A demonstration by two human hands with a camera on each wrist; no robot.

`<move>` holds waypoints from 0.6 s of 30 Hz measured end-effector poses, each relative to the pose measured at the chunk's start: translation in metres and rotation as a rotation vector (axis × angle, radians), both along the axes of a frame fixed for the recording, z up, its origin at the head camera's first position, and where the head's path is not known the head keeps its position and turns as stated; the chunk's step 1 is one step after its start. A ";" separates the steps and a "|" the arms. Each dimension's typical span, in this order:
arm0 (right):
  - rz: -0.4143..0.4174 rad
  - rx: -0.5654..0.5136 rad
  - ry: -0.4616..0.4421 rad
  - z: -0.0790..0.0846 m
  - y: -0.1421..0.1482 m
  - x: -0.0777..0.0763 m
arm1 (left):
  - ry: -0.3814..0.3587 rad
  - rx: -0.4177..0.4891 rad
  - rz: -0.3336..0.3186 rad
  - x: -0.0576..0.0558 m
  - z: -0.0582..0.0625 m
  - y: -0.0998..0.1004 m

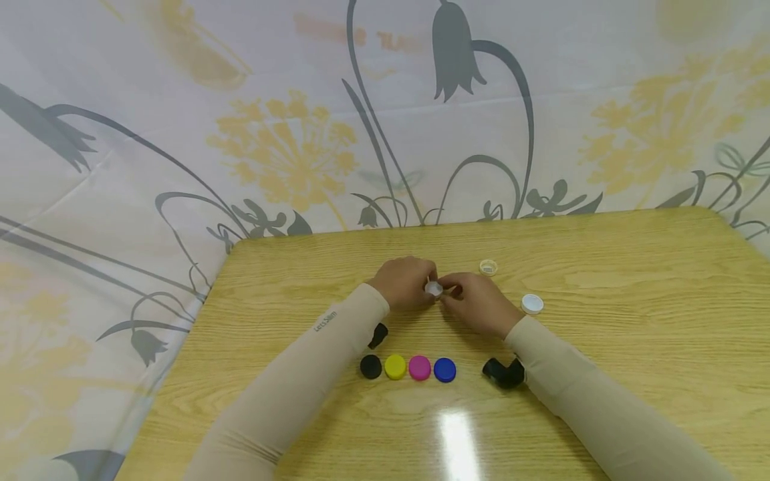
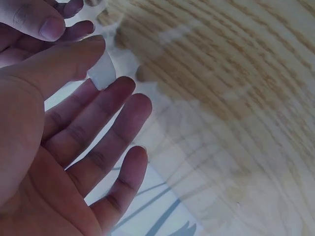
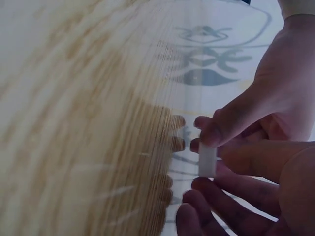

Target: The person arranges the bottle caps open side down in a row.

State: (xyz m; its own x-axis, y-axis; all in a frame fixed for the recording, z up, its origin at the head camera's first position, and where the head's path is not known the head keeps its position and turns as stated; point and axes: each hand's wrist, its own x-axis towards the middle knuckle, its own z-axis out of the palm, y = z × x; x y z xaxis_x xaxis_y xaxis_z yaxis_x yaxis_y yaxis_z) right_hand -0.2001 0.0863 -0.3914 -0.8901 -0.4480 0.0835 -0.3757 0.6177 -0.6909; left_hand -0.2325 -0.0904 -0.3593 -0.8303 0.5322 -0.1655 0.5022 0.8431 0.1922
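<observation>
In front of me both hands meet over the table, at a small white round cap. My left hand pinches the cap between thumb and fingers, its other fingers spread in the left wrist view. From the other side my right hand has its thumb and forefinger at the cap's edge. In the right wrist view the cap stands edge-on between the fingertips of both hands. The fingers partly cover it.
A clear round case and a white round lid lie right of my hands. Nearer me sit black, yellow, pink and blue caps. A black elbow-shaped piece and another black piece lie partly under my sleeves.
</observation>
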 end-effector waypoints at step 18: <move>-0.072 -0.180 0.079 0.011 0.005 -0.002 | -0.104 0.259 0.026 0.002 0.026 -0.016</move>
State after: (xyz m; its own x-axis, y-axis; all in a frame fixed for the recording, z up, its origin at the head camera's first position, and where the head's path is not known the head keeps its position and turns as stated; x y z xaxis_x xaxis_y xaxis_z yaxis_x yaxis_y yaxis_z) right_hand -0.2025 0.0910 -0.3805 -0.9069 -0.3549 0.2272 -0.3923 0.5140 -0.7628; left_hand -0.2307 -0.1063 -0.3329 -0.8301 0.5463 -0.1118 0.4469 0.7716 0.4526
